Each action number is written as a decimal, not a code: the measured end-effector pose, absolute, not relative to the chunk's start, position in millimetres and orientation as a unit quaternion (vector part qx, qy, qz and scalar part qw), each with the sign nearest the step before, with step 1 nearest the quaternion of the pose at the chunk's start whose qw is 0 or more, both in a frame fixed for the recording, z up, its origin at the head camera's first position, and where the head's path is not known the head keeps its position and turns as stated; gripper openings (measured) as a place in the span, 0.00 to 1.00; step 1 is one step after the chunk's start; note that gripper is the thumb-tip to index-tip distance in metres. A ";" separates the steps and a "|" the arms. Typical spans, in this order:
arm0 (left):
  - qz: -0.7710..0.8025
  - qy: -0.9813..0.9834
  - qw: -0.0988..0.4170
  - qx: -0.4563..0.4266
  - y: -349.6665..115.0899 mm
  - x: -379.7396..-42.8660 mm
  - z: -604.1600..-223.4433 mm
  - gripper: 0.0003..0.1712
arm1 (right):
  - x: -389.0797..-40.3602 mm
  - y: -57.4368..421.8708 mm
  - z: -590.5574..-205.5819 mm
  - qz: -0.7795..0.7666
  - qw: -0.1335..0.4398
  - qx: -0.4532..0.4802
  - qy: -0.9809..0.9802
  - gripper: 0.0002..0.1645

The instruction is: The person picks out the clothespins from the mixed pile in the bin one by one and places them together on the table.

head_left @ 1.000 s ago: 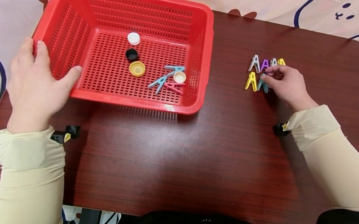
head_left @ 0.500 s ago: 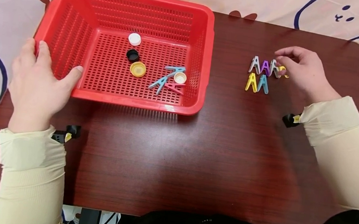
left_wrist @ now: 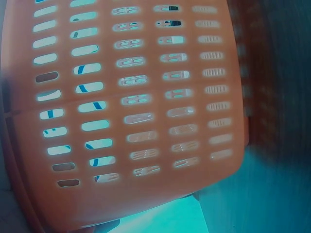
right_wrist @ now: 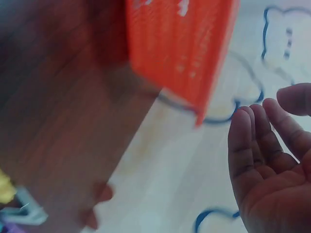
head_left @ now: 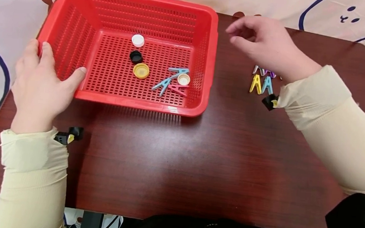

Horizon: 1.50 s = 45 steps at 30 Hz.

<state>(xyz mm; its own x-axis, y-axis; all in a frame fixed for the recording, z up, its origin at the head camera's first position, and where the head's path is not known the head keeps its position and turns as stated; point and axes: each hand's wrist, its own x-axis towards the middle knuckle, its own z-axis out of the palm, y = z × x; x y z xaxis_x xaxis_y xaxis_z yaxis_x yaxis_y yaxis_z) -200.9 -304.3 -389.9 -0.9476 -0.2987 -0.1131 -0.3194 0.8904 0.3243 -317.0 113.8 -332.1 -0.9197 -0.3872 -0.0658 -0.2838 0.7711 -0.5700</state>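
Note:
My left hand [head_left: 43, 87] grips the left front corner of a red plastic basket [head_left: 128, 103], fingertips at the left rim and thumb at the front rim. In the left wrist view the slotted basket wall [left_wrist: 107, 111] fills most of the picture. My right hand [head_left: 266, 45] is in the air to the right of the basket, fingers loosely bent and apart from the thumb; the right wrist view shows nothing in it. Behind its wrist, a yellow clothespin [head_left: 255, 84] and a blue clothespin [head_left: 267, 85] stand on the table. Others behind them are partly hidden.
Inside the basket are a white cap [head_left: 138, 40], a black cap [head_left: 136, 57], a yellow cap [head_left: 141, 71] and a cream cap [head_left: 183, 79]. Blue clothespins [head_left: 162, 87] and a pink clothespin [head_left: 179, 89] lie there too. A patterned cloth [head_left: 324, 14] hangs behind the brown table [head_left: 165, 163].
My right hand has left the clothespins, passing over the back row and then swinging left and away toward the basket. My left hand keeps its hold on the basket.

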 end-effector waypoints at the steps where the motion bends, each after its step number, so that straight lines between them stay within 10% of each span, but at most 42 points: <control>1: 0.174 0.972 0.030 -0.156 -304.1 -201.4 -389.9 0.52 | -317.4 105.0 -329.2 -0.282 0.089 -0.197 0.935 0.18; 20: 0.190 0.970 0.039 -0.147 -296.2 -203.6 -391.3 0.54 | -326.9 -5.1 -311.8 -0.151 0.147 -0.437 0.875 0.14; 45: 0.195 0.971 0.032 -0.137 -288.9 -203.8 -394.9 0.54 | -351.5 -52.0 -365.7 -0.009 0.228 -0.313 0.922 0.16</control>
<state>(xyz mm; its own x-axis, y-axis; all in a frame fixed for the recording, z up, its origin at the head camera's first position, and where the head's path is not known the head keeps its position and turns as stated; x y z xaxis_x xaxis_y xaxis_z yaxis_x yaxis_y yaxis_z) -203.8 -288.9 -394.9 -0.9602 -0.2543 -0.1158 -0.2793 0.8862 0.3696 -351.5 -52.0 -365.7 -0.7005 -0.5813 -0.4140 -0.5729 0.8039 -0.1595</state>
